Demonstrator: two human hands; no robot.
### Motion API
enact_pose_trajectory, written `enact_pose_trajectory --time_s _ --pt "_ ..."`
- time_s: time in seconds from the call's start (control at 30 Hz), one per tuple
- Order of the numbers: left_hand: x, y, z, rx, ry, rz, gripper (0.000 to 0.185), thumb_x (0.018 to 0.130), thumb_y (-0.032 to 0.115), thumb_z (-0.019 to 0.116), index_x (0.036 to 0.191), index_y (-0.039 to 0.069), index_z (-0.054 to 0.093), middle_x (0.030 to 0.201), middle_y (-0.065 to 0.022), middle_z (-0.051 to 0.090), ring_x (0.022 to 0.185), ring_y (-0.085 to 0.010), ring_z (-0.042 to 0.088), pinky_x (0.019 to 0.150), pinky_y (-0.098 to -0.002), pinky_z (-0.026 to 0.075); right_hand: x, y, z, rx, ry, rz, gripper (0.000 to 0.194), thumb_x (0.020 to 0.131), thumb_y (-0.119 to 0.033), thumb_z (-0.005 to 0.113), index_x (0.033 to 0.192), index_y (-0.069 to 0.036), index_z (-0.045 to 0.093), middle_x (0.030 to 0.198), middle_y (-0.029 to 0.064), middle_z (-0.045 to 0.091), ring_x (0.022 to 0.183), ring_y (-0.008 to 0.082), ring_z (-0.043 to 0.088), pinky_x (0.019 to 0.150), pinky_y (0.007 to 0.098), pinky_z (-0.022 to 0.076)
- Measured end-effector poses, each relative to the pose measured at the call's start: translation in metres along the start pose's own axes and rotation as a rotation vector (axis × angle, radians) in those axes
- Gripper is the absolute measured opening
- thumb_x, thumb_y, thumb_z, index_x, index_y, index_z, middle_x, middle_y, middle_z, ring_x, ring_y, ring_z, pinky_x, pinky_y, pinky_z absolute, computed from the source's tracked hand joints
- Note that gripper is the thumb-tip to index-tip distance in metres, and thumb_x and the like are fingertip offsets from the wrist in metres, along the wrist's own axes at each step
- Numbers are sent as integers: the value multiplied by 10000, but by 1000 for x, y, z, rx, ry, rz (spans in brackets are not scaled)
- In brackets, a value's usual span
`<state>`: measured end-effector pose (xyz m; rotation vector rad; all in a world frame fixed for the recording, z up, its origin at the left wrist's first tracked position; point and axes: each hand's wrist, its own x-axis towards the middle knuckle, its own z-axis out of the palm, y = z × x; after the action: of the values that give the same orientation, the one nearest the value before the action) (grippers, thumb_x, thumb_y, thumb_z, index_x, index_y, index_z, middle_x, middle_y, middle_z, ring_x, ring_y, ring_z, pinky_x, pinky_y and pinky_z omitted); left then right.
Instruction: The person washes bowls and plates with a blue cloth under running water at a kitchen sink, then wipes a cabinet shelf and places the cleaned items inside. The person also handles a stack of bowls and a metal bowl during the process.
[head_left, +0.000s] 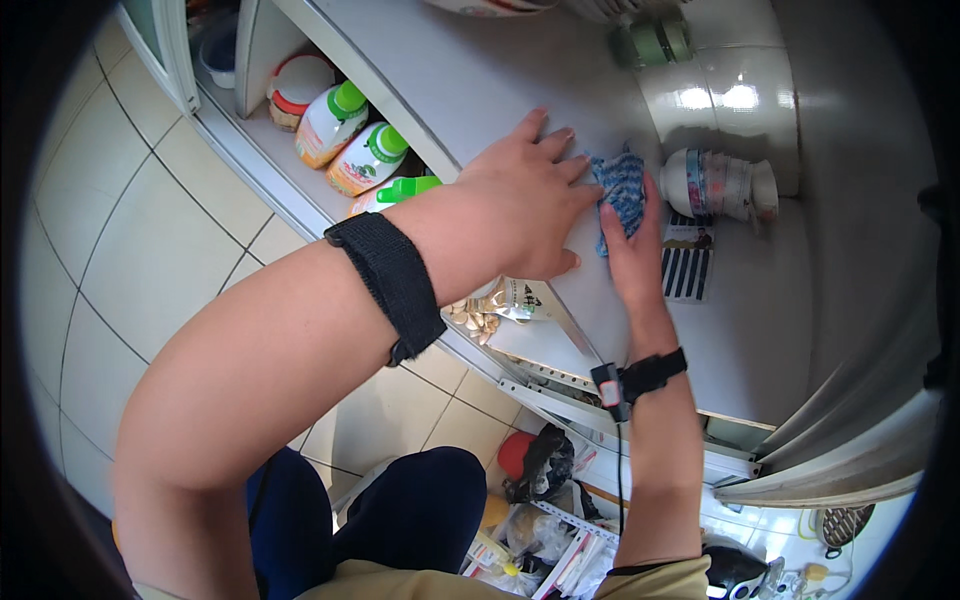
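Observation:
My right hand (636, 259) grips a crumpled blue knitted cloth (621, 187) between thumb and fingers, on a grey-white cabinet shelf (480, 75). Flat over the same shelf, my left hand (529, 199) has its fingers spread, with the fingertips close to the cloth's near edge; whether they touch it is hard to tell. A stack of patterned bowls (716, 184) stands just beyond my right hand. Beside the stack lies a flat packet with dark stripes (688, 262), partly under the bowls.
Below the shelf, several white-and-orange bottles with green caps (367, 157) stand beside a red-rimmed jar (300, 86). An open packet (517, 298) spills pale slices at the lower compartment's edge. Green glassware (652, 41) is at the back. A storage rack (559, 551) holds bags near my knees.

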<state>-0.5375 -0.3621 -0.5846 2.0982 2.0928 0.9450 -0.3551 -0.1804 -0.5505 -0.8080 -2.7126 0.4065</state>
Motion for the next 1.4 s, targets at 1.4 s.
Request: enact_pose_trajectory --time_s 1.4 --pt "13 18 16 60 -111 -18 607 964 548 553 1413 142 577 1518 -97 488 1485 -273 332 1246 -499 134 55 44 -18 55 -302 357 596 1064 -380 418 1525 -10 339 1502 170 448 1375 282 424 1146 359 301"
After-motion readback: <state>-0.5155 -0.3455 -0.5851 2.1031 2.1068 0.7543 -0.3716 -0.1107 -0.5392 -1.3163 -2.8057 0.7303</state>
